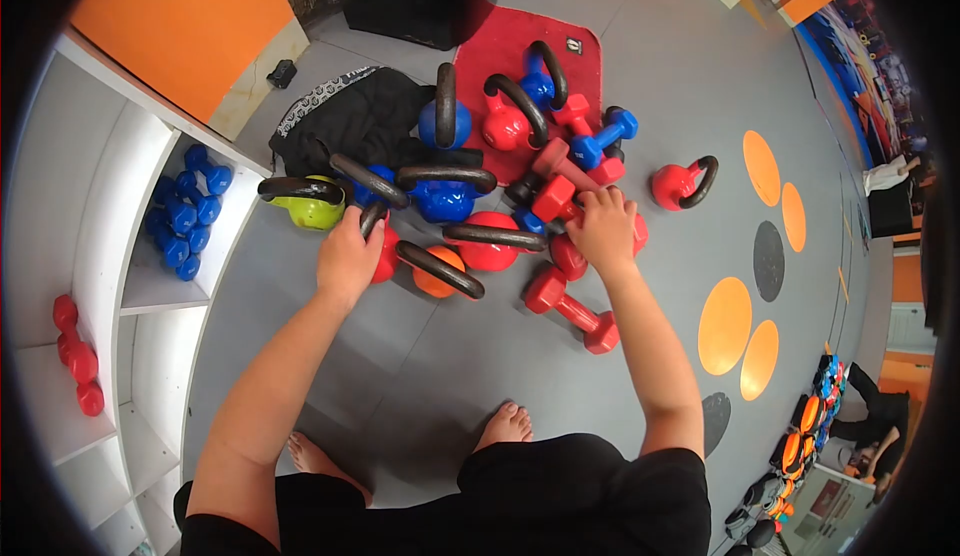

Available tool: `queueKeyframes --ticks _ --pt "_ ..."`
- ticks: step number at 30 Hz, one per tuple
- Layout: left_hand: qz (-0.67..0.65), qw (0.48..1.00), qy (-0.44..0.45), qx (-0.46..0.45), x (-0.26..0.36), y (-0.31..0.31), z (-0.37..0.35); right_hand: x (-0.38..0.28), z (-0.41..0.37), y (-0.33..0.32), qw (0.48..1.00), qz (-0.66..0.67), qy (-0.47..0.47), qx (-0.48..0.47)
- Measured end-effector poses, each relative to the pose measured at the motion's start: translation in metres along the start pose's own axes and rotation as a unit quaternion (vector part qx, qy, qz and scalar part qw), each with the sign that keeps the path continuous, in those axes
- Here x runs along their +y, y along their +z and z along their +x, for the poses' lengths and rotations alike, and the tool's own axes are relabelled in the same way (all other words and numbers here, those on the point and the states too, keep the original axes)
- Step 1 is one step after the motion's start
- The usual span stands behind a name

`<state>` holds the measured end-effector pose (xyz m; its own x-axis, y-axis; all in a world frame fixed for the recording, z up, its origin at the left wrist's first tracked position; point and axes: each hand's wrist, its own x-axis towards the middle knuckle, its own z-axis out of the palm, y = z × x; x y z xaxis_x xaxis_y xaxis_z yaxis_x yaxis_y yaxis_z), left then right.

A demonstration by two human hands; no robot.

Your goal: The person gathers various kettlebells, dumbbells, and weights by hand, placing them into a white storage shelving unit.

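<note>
My left hand (347, 254) is closed round the black handle of a red kettlebell (384, 262), partly hidden by the hand. Beside it stand a lime-green kettlebell (316, 212) and an orange kettlebell (436, 274). My right hand (605, 228) reaches into a heap of red dumbbells, its fingers curled over the grip of a red dumbbell (569, 257) whose middle the hand covers. Just nearer to me lies another red dumbbell (572, 310). Between my hands are a larger red kettlebell (488, 244) and a blue kettlebell (442, 202).
A white shelf unit (150, 226) on the left holds blue dumbbells (182, 218) and red dumbbells (76, 356). Black cloth (350, 121) and a red mat (570, 66) lie beyond the weights. One red kettlebell (676, 188) stands apart at right. A person (870, 431) is at far right.
</note>
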<state>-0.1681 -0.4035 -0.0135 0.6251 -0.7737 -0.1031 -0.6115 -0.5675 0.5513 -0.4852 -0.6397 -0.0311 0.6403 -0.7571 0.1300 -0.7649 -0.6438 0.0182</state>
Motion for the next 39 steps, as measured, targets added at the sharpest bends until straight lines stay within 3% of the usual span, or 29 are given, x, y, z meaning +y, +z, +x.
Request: queueKeyframes --ticks 1,4,7,9,12,15,16,17,19,20,23,24,27,29,31,32,33,36,39 --pt "-0.001 1.0 0.002 0.0 -0.001 0.0 -0.001 -0.003 0.0 0.003 1.0 -0.001 0.001 0.001" --pt "-0.009 1.0 -0.005 0.007 -0.002 -0.002 -0.002 -0.009 0.004 0.007 0.992 -0.03 -0.021 -0.125" --pt "-0.034 0.999 -0.006 0.002 -0.001 -0.004 -0.003 -0.009 0.0 0.022 0.997 -0.034 -0.007 -0.073" --pt "-0.031 0.998 0.046 0.002 -0.004 -0.005 -0.01 -0.003 0.0 0.027 0.997 -0.018 0.006 -0.074" --pt "-0.059 0.987 0.112 0.096 -0.006 -0.005 -0.036 -0.009 -0.013 0.023 0.99 0.114 0.076 -0.015" --pt "-0.112 0.975 0.127 0.143 -0.019 -0.006 -0.074 -0.02 -0.032 0.018 0.984 0.141 0.101 0.029" --pt "-0.133 0.974 0.124 0.134 -0.024 -0.009 -0.089 -0.02 -0.04 0.011 0.967 0.226 0.115 0.007" --pt "-0.133 0.975 0.12 0.131 -0.028 -0.013 -0.107 -0.022 -0.049 0.008 0.967 0.226 0.114 0.002" --pt "-0.109 0.985 0.101 0.082 -0.038 -0.019 -0.134 -0.024 -0.062 -0.001 0.873 0.436 0.173 0.135" --pt "-0.111 0.986 0.098 0.08 -0.045 -0.017 -0.146 -0.023 -0.074 -0.009 0.874 0.434 0.173 0.13" --pt "-0.117 0.991 0.059 0.005 -0.055 -0.007 -0.174 -0.016 -0.114 -0.043 0.778 0.543 0.299 0.102" --pt "-0.11 0.99 0.071 -0.051 -0.049 -0.005 -0.182 -0.018 -0.127 -0.055 0.78 0.539 0.302 0.102" --pt "-0.103 0.977 0.111 -0.152 -0.012 -0.005 -0.185 -0.025 -0.165 -0.077 0.809 0.508 0.273 0.11" --pt "-0.165 0.926 0.225 -0.255 0.021 0.001 -0.183 -0.032 -0.184 -0.088 0.821 0.52 0.232 0.046" --pt "-0.22 0.91 0.207 -0.284 0.048 0.023 -0.195 -0.052 -0.194 -0.095 0.82 0.527 0.218 0.052" --pt "-0.27 0.893 0.187 -0.307 0.058 0.035 -0.2 -0.059 -0.203 -0.089 0.772 0.601 0.208 0.018" --pt "-0.27 0.895 0.185 -0.303 0.066 0.046 -0.203 -0.067 -0.208 -0.081 0.716 0.67 0.193 -0.02" --pt "-0.29 0.907 0.149 -0.266 0.064 0.091 -0.208 -0.104 -0.211 -0.049 0.755 0.633 0.158 -0.068" --pt "-0.266 0.927 0.156 -0.214 0.048 0.117 -0.195 -0.132 -0.204 -0.018 0.707 0.694 0.084 -0.111"
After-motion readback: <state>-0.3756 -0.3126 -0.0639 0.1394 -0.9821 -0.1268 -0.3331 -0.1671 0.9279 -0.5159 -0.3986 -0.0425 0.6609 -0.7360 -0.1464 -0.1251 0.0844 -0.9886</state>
